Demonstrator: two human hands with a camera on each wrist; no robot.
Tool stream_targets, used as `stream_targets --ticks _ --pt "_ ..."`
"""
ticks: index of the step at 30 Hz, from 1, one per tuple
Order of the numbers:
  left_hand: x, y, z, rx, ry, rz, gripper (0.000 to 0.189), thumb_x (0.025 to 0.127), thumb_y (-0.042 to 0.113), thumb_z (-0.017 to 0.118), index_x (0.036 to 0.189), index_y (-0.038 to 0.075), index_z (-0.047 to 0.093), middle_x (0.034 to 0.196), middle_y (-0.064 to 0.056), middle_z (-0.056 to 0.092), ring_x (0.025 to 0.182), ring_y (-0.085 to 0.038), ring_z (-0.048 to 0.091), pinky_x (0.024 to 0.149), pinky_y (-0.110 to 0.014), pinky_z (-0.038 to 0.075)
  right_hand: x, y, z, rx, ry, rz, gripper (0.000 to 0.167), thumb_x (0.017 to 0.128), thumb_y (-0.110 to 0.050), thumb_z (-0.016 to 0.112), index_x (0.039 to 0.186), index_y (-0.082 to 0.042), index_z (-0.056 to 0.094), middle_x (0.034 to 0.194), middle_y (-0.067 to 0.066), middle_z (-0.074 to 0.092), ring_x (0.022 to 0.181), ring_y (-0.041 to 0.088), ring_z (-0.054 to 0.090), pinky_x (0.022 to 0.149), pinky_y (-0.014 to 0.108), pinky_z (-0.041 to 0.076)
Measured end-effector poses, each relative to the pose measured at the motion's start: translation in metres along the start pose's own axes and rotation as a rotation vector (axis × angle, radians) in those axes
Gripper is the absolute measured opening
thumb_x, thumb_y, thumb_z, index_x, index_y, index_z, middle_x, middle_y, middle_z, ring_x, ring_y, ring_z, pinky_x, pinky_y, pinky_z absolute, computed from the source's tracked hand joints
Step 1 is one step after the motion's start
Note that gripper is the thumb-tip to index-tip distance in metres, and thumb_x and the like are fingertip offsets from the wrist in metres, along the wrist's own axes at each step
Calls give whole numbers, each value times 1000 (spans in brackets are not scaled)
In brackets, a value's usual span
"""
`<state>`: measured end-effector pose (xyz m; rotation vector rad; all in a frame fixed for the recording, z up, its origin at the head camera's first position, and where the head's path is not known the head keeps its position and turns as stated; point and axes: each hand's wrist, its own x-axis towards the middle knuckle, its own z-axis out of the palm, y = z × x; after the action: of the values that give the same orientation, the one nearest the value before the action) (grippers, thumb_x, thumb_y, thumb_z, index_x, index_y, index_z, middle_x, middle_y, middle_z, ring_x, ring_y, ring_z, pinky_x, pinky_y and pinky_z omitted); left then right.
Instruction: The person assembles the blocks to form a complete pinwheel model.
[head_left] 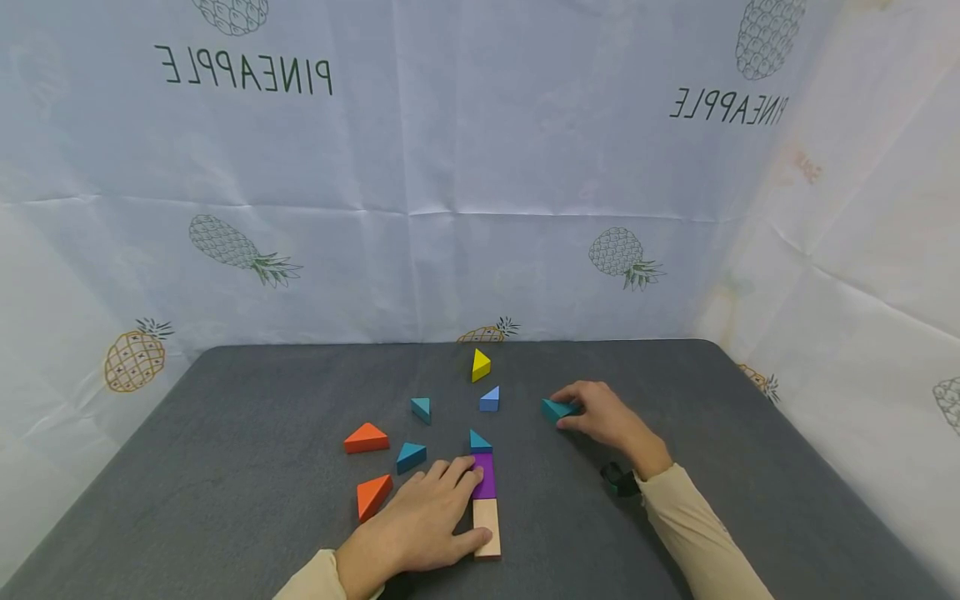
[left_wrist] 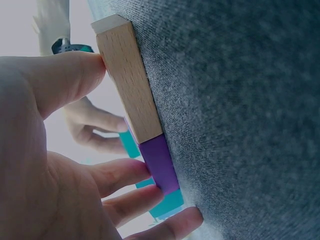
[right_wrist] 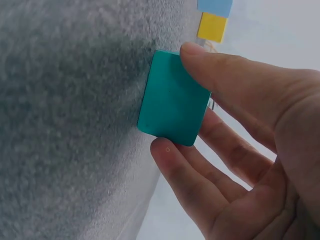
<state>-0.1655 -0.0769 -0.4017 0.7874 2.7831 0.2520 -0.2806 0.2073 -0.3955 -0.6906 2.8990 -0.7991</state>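
Note:
A natural wood block and a purple block lie end to end, with a teal-blue triangular block at the far end. Along the left side of this row rests my left hand. Its thumb touches the wood block and its fingertips touch the purple one, as the left wrist view shows, with the fingers loosely extended. To the right of the row, my right hand pinches a teal triangular block between thumb and fingers, close over the table.
Two orange triangular blocks lie left of the row, near a blue triangle and a small teal triangle. Beyond the row are a light blue triangle and a yellow one. A pineapple-print cloth hangs behind the grey table.

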Motion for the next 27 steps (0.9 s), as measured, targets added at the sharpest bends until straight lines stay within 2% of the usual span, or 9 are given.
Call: stream_targets --ticks 13,27 --pt "1 0 -1 -11 -19 -8 75 90 64 57 148 18 45 155 -3 41 133 -26 46 104 -55 45 3 -11 9 -26 23 -40 34 84 -7 77 116 1 70 112 14 70 98 28 68 81 42 58" --pt "1 0 -1 -3 -15 -5 75 91 65 56 148 18 45 155 -3 40 134 -26 46 104 -55 45 5 -17 15 -26 26 -30 35 85 -8 77 118 1 69 114 13 70 101 28 67 84 43 57"
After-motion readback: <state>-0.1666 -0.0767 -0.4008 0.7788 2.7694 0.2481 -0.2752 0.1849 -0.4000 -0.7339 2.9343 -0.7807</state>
